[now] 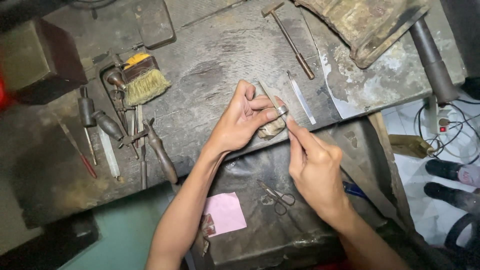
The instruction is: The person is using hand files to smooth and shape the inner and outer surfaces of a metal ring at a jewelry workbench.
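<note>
Head view: both hands point(280, 135) pinch a small metal ring point(282, 110) between their fingertips.

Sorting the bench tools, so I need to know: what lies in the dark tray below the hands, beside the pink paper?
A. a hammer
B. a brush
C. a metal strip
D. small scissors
D: the small scissors lie in the dark tray, right of the pink paper; hammer and brush are up on the bench.
</note>
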